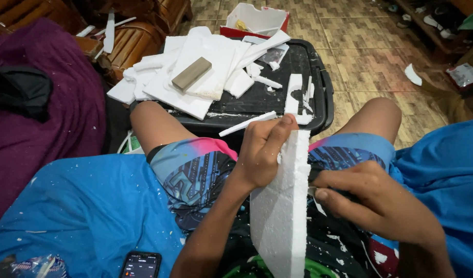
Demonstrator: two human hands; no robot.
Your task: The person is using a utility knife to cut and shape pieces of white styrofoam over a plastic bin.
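Observation:
A white foam slab [280,206] stands on edge over my lap, tilted slightly. My left hand [259,152] grips its upper left edge, thumb lying along the top. My right hand [372,201] is closed against the slab's right side at mid-height; whatever it grips is hidden behind the fingers. A thin foam strip [246,123] juts out to the left behind my left hand, over the edge of a black bin lid [321,92].
Several foam pieces [195,77] and a grey rectangular block [191,73] lie on the black lid. A red and white box [257,20] sits behind it. A phone [140,265] rests on blue cloth [87,206]. Purple fabric [51,108] lies left; tiled floor right.

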